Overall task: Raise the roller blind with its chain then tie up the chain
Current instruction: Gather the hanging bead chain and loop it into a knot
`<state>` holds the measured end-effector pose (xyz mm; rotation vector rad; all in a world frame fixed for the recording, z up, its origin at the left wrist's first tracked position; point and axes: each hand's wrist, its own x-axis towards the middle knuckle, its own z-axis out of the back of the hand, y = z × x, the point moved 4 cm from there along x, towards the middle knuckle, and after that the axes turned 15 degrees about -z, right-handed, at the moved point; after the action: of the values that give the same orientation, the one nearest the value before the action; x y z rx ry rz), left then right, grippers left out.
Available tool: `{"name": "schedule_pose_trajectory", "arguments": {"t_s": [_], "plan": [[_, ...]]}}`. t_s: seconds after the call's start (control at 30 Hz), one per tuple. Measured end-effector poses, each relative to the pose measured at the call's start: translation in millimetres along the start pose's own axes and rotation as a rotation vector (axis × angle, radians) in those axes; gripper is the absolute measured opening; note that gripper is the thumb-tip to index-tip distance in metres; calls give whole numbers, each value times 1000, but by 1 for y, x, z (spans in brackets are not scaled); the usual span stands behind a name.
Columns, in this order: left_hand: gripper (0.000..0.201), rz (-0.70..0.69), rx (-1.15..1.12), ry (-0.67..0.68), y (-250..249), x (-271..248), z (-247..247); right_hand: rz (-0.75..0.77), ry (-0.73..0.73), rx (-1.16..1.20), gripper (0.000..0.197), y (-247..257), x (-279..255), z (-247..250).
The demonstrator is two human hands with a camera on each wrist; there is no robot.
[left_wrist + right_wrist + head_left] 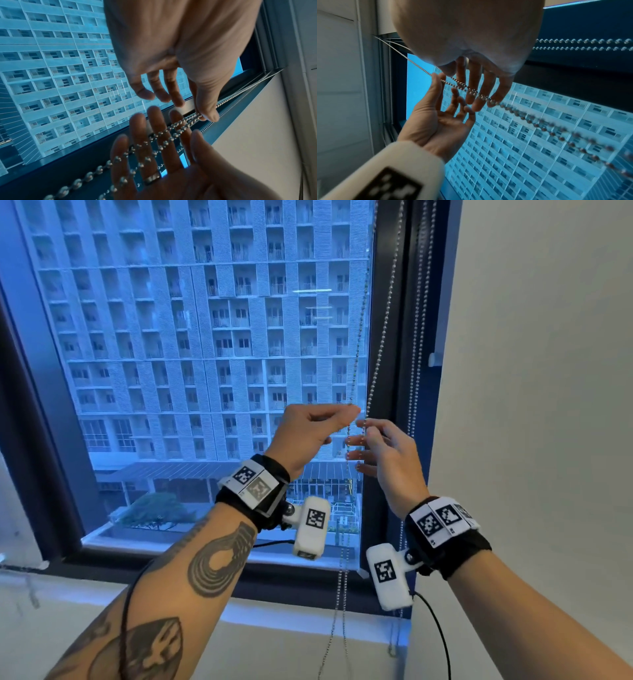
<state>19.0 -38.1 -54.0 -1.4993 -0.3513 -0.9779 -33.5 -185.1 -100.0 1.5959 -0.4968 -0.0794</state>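
A metal bead chain [381,337] hangs in two strands in front of the window's right edge. My left hand [354,410] pinches the strands between thumb and index finger at about chest height. The left wrist view shows the thumb [210,116] pressing the chain [154,136] there. My right hand [359,440] is just below and to the right, fingers straight and spread, with the strands running across them [467,89]. Below the hands the chain drops slack toward the sill. The roller blind itself is not in the head view; the glass is uncovered.
A second pair of bead chains [416,337] runs down the dark window frame [399,371] right of my hands. A white wall [531,405] with a small white clip [433,359] stands on the right. The white sill [102,611] lies below.
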Motion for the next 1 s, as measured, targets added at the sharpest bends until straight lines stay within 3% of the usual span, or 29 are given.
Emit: {"name": "schedule_pose_trajectory", "arguments": {"t_s": [0.17,0.43,0.5,0.6,0.67,0.73,0.87,1.0], "plan": [[12,-74,23,5,-7,1,-10,-27,161,105,30,0,-20,-16],[40,-331,361,93,-11,-21,-5,10,124,38,29,-30,-36,-12],[35,-438,443,170,-14,-32,-9,-5,126,3,28,-39,-40,-10],[11,-574,672,451,-15,-46,-22,-30,154,-27,29,-50,-44,-8],[24,-588,813,554,-11,-45,-25,-37,171,-49,32,-50,-45,-4],[32,-567,914,557,-13,-37,-20,-29,186,-64,31,-44,-46,1],[22,-446,1038,607,-21,-21,-4,35,215,-17,20,-19,-45,14],[25,-447,989,594,-36,-11,3,58,251,72,17,15,-38,23]]}}
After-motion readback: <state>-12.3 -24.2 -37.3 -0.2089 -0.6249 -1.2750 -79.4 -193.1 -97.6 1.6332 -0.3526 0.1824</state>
